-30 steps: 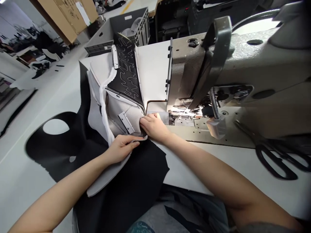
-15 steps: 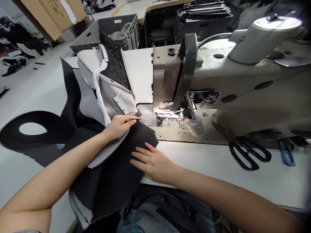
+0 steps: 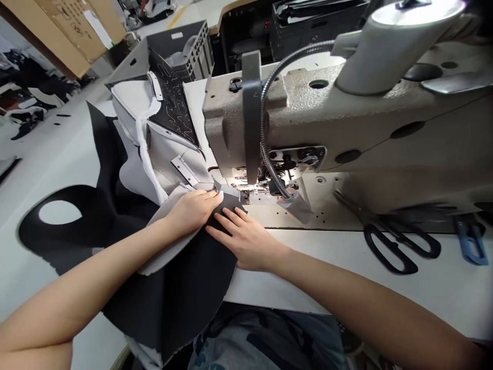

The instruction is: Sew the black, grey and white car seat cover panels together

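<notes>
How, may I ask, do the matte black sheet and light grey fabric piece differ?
The matte black sheet is plain; the light grey fabric piece has white edging. The sheet spreads low; the piece rises in folds. The right hand lies on the sheet; the left hand holds the piece's edge. Both lie beside the beige metal sewing machine.

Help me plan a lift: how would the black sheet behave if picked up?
The black sheet would probably flop, since it lies in soft folds. It is likely light for its size, its edge looking thin.
</notes>
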The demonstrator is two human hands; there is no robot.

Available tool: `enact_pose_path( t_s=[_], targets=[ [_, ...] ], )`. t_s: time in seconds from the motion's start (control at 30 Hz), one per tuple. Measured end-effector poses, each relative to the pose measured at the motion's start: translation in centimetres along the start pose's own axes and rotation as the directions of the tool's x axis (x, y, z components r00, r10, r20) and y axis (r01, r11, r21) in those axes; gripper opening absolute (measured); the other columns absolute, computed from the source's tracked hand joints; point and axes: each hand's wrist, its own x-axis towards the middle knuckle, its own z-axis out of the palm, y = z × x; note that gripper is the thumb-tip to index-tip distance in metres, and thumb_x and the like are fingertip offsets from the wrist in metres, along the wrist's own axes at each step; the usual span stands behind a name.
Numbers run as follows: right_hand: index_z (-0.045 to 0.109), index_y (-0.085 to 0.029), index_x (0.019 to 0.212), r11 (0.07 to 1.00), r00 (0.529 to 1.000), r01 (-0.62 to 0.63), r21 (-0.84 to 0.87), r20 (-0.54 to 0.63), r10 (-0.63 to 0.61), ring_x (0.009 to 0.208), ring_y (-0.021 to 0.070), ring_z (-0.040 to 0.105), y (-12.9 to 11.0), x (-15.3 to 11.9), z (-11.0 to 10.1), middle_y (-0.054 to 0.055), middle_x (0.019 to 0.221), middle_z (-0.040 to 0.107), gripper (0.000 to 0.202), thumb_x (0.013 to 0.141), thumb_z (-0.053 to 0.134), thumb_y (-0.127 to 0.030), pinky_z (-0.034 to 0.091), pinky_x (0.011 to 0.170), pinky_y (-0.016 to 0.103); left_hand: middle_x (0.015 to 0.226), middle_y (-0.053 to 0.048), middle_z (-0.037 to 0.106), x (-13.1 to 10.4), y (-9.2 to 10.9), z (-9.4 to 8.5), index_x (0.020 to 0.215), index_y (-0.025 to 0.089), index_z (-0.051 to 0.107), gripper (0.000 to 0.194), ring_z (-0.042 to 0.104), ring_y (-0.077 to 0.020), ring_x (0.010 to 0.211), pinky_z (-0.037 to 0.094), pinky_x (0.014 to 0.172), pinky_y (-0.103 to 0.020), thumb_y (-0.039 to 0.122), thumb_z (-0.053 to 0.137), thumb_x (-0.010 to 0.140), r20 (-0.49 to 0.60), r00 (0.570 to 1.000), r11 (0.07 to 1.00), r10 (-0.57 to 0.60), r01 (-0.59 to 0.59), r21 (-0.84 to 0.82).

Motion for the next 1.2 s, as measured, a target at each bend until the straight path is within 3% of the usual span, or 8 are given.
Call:
enact_pose_path(
  t_s=[0.2,0.37,0.47,0.6,0.7,0.8,0.97,1.2],
  targets=[
    [0.050,-0.015,0.135,1.000,0.999,0.013,0.023,0.043,-0.014,0.135,0.0341,0.035,1.0,1.4,0.4,0.021,0.143,0.041,0.060,0.077,0.061,-0.025,0.026,0.110,0.049,0.115,-0.003,0.069,0.3,-0.2,-1.2,0.114,0.021,0.067,0.038,0.062,-0.0203,0.109,0.048,0.095,-0.033,0.029,0.037,0.091,0.037,0.992,0.956,-0.121,0.126,-0.265],
    [0.058,-0.015,0.124,0.999,0.999,0.030,-0.041,-0.016,-0.031,0.115,0.0277,0.053,2.1,1.9,0.7,0.014,0.117,0.063,0.039,0.085,0.053,-0.019,0.033,0.106,0.045,0.110,-0.002,0.071,-0.1,1.5,-2.2,0.113,0.023,0.068,0.039,0.065,-0.0198,0.103,0.050,0.091,-0.031,0.036,0.040,0.091,0.092,0.991,0.890,-0.101,0.131,-0.437],
    [0.060,-0.013,0.118,0.988,0.997,0.047,-0.144,-0.059,-0.056,0.105,0.0276,0.058,1.3,1.1,0.1,0.015,0.108,0.065,0.032,0.090,0.046,-0.016,0.038,0.101,0.049,0.112,-0.002,0.070,0.1,2.1,-1.5,0.113,0.022,0.068,0.039,0.064,-0.0201,0.105,0.050,0.092,-0.032,0.033,0.039,0.091,0.099,0.989,0.895,-0.114,0.145,-0.423],
    [0.066,-0.009,0.105,0.974,0.992,0.016,-0.226,-0.118,-0.044,0.095,0.0258,0.062,-0.9,-1.6,-0.1,0.017,0.100,0.067,0.030,0.092,0.038,-0.007,0.051,0.081,0.040,0.115,-0.001,0.069,0.4,1.9,-0.4,0.114,0.022,0.068,0.037,0.063,-0.0180,0.108,0.048,0.095,-0.030,0.029,0.039,0.091,0.057,0.994,0.909,-0.090,0.106,-0.404],
    [0.064,-0.006,0.114,0.965,0.977,-0.036,-0.258,-0.214,-0.021,0.108,0.0308,0.060,-1.6,-3.1,0.8,0.022,0.116,0.063,0.031,0.090,0.044,-0.006,0.051,0.087,0.043,0.115,-0.002,0.069,0.7,1.6,0.1,0.114,0.020,0.067,0.036,0.062,-0.0180,0.109,0.048,0.096,-0.031,0.029,0.039,0.092,0.019,0.998,0.921,-0.064,0.066,-0.385],
    [0.063,-0.006,0.117,0.969,0.977,-0.031,-0.246,-0.210,-0.022,0.117,0.0311,0.056,-0.4,-3.0,1.5,0.022,0.123,0.060,0.032,0.090,0.046,-0.006,0.048,0.096,0.043,0.114,-0.004,0.069,1.2,1.6,0.1,0.112,0.018,0.068,0.036,0.062,-0.0201,0.107,0.048,0.096,-0.033,0.028,0.039,0.092,-0.025,0.999,0.942,-0.026,0.015,-0.337],
    [0.062,-0.007,0.118,0.981,0.988,-0.026,-0.193,-0.157,-0.005,0.118,0.0276,0.055,2.0,-1.4,0.6,0.018,0.121,0.061,0.032,0.093,0.042,-0.009,0.045,0.103,0.038,0.110,-0.007,0.070,2.3,2.3,0.1,0.105,0.017,0.070,0.038,0.063,-0.0212,0.104,0.047,0.097,-0.035,0.022,0.035,0.092,-0.063,0.996,0.964,0.064,-0.077,-0.254],
    [0.063,-0.005,0.112,0.969,0.985,-0.017,-0.245,-0.173,-0.026,0.107,0.0271,0.059,1.8,-1.2,0.7,0.018,0.110,0.064,0.033,0.092,0.037,-0.006,0.045,0.102,0.042,0.108,-0.006,0.070,3.1,3.1,0.8,0.103,0.017,0.070,0.035,0.063,-0.0210,0.104,0.047,0.098,-0.036,0.020,0.036,0.092,-0.077,0.994,0.960,0.081,-0.099,-0.263]
  ],
)
